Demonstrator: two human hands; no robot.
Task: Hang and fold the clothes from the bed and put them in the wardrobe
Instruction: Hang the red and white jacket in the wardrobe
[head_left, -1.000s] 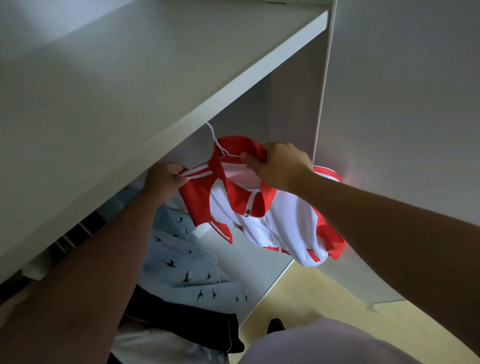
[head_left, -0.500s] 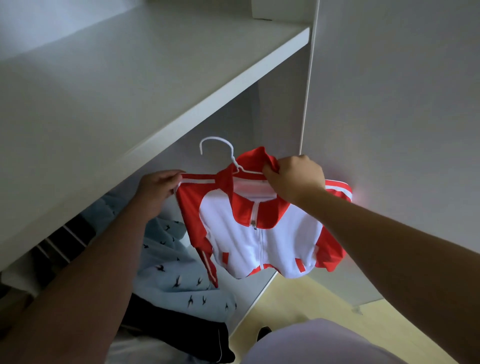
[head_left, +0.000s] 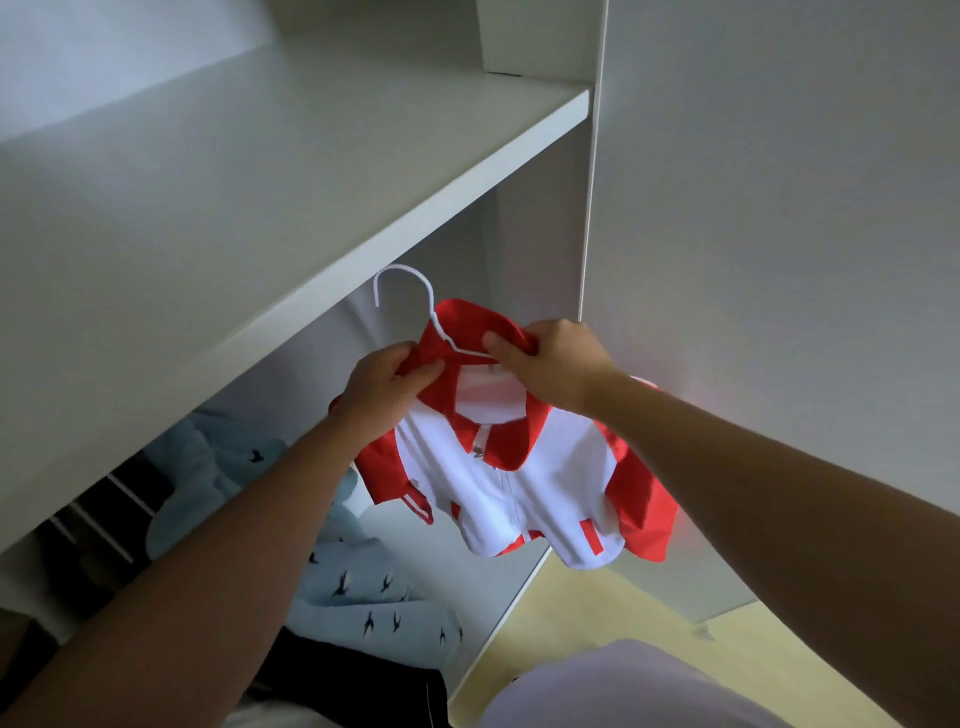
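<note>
Ahead, white wardrobe shelf (head_left: 270, 176), yellow floor (head_left: 597, 616).

Red-and-white jacket (head_left: 519, 483) on white hanger (head_left: 415, 306); pale blue garment (head_left: 363, 587) with small black bird print.

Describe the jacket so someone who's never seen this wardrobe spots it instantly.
Under the front edge of the wide white wardrobe shelf, the left hand and right hand hold a jacket on a white wire hanger. It is white with red collar and sleeves, unlike the pale blue bird-print garment lower left.
</note>
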